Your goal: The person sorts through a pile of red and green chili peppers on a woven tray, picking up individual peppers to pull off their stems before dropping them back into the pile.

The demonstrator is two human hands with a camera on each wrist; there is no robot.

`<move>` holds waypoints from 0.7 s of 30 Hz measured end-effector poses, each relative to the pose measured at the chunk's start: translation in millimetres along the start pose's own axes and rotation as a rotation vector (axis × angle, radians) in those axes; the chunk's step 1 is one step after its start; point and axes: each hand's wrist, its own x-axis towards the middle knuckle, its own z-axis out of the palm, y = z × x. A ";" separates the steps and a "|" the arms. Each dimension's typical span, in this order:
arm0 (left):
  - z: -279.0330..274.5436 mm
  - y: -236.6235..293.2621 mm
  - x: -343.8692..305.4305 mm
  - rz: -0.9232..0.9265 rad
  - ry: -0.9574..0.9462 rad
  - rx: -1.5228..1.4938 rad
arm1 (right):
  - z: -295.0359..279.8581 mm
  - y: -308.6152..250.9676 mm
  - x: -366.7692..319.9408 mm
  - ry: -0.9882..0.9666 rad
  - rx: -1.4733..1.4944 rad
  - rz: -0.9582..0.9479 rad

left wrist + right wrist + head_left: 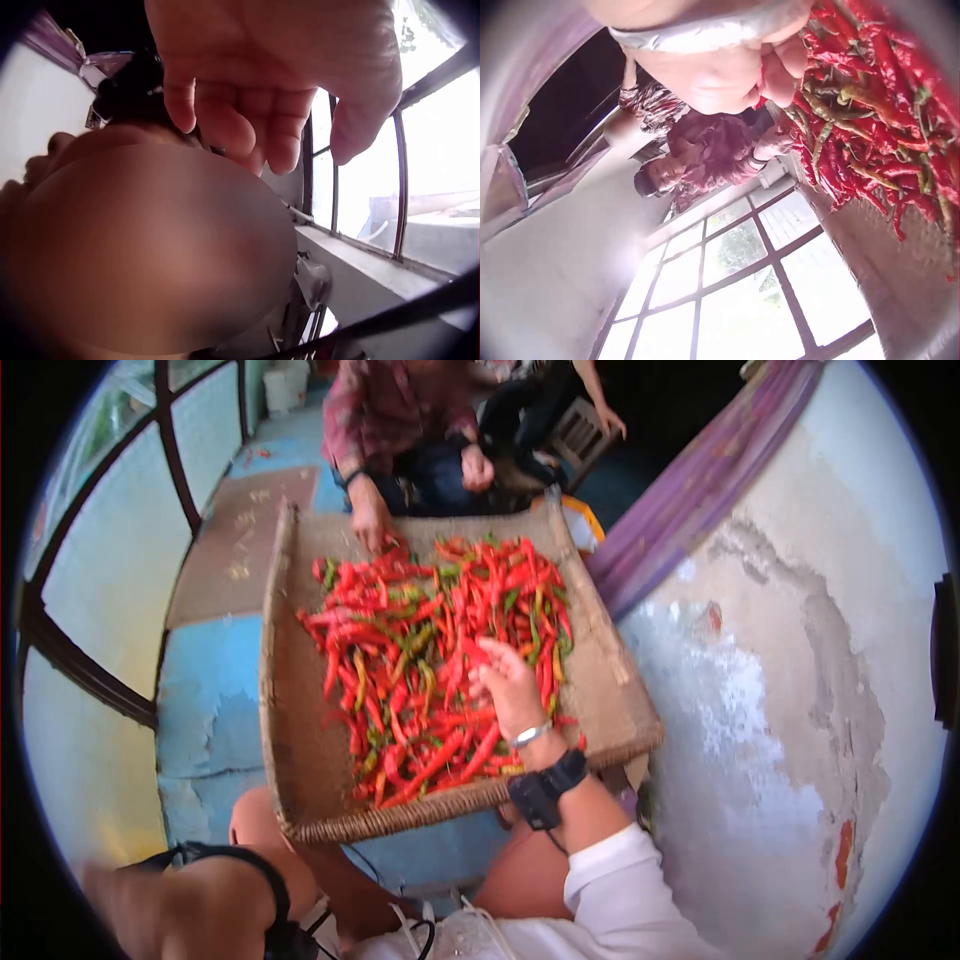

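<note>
A cracked, peeling white-and-grey plaster wall [740, 750] fills the head view's right side, with a purple patterned cloth curtain [690, 490] at upper right. A worn blue floor [212, 685] runs down the left. Bright daylight enters a dark-barred, multi-paned glass window [739, 319], lower centre of the right-wrist view.

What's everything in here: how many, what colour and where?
Basket: one, tan, centre
Peppers: too many to count, mostly red, some green, in basket
Curtain: one, purple, upper right
Wall: one, pale and peeling, right
Floor: one, blue, beneath
Window: at least one, dark-framed, left
Chair: one, brownish, upper background
Other people: at least two, one in red, beyond basket
Bracelet: one, silver, right wrist
Left hand: one, fingers loosely curled, away from basket
Right hand: one, over peppers, pinching a red one
</note>
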 end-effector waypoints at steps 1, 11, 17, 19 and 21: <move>-8.8 3.8 -2.4 0.078 0.108 -0.161 | 2.6 1.5 2.6 0.014 0.001 0.012; -128.3 -32.4 -55.5 -0.295 0.727 0.647 | 9.1 3.9 -2.8 0.021 -0.290 -0.263; -166.6 -13.5 -100.8 -0.556 1.107 0.790 | 7.6 15.3 3.6 0.001 -0.338 -0.221; -165.9 -7.6 -103.1 -0.582 1.178 0.826 | 6.9 23.9 4.9 0.004 -0.411 -0.302; -161.7 -5.2 -97.0 -0.552 1.210 0.834 | 7.3 21.3 0.8 -0.029 -0.394 -0.242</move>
